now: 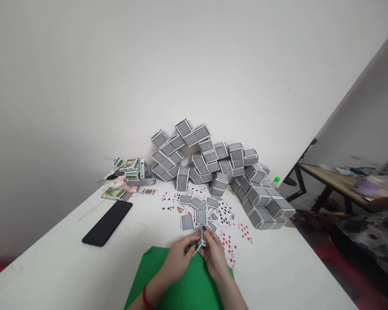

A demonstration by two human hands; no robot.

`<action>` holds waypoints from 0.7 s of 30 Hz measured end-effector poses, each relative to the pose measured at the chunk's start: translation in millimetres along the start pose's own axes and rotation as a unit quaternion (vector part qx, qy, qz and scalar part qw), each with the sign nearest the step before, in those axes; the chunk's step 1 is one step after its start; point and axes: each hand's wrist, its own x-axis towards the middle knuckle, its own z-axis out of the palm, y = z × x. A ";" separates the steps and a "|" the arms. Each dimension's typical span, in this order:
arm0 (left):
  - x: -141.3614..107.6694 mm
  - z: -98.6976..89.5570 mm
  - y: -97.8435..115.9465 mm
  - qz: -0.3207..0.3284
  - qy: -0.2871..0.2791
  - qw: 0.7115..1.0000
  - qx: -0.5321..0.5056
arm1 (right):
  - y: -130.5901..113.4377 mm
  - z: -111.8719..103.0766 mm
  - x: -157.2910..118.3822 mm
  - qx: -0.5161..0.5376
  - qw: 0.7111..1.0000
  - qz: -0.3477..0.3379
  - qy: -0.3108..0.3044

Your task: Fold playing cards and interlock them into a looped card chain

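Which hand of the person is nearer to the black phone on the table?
Left. The left hand is to the right of the black phone; the right hand is farther right, beyond the left.

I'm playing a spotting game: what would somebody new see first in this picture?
Probably the big heap of gray card blocks, piled up against the white wall. Next, maybe the bright green cloth at the bottom, under the two hands, the left and the right. The black phone also stands out on the white table, to the left.
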 end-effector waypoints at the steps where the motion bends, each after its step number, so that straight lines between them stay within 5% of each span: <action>1: 1.3 -1.2 -1.4 -0.010 -0.010 1.000 -0.014 | 0.2 0.1 0.0 -0.015 1.000 -0.010 0.005; 5: 3.6 -9.2 -1.9 -0.052 -0.044 0.998 -0.016 | 0.3 2.7 -2.1 -0.071 0.995 -0.070 -0.004; 9: 0.9 -13.0 0.6 0.000 -0.073 0.995 0.072 | 0.1 5.0 -4.2 -0.111 0.988 -0.107 -0.003; 16: 0.2 -14.8 -1.9 0.093 0.018 0.967 0.235 | -8.6 4.9 -6.1 -0.122 0.988 -0.092 0.014; 21: -0.3 -16.6 4.7 0.140 0.030 0.946 0.291 | -9.6 10.6 -12.8 -0.111 0.992 -0.056 -0.020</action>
